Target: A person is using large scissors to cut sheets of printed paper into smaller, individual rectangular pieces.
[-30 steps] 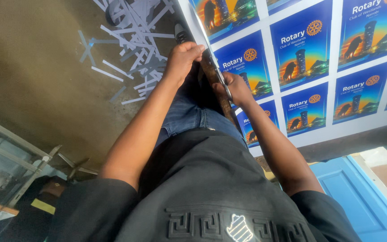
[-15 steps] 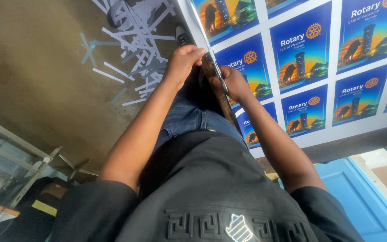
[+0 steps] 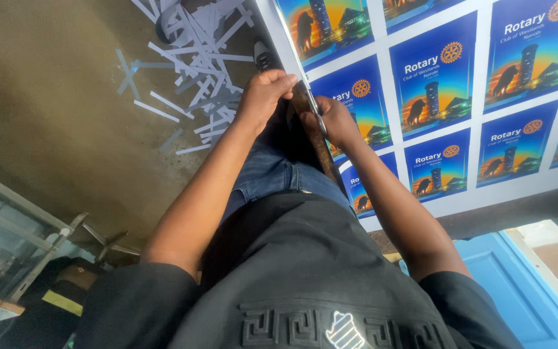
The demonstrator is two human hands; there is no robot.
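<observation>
A large printed sheet (image 3: pixel 479 84) of repeated blue posters with white margins lies on a table on the right. My left hand (image 3: pixel 263 97) is curled over the sheet's white left edge (image 3: pixel 285 39), fingers closed on it. Just beside it, my right hand (image 3: pixel 334 119) grips a pair of metal scissors (image 3: pixel 311 103) whose blades lie along that same edge. The two hands almost touch. The scissor tips are hidden by my left fingers.
Several cut white paper strips (image 3: pixel 195 58) lie scattered on the brown floor (image 3: pixel 59 110) ahead. A dark shoe (image 3: pixel 263 57) shows by the sheet's edge. Metal frames and glass (image 3: pixel 27 239) stand at the lower left, a blue panel (image 3: pixel 518 291) at the lower right.
My right hand with the scissors has crept forward along the sheet's edge, closer to my left hand. The left hand keeps its hold.
</observation>
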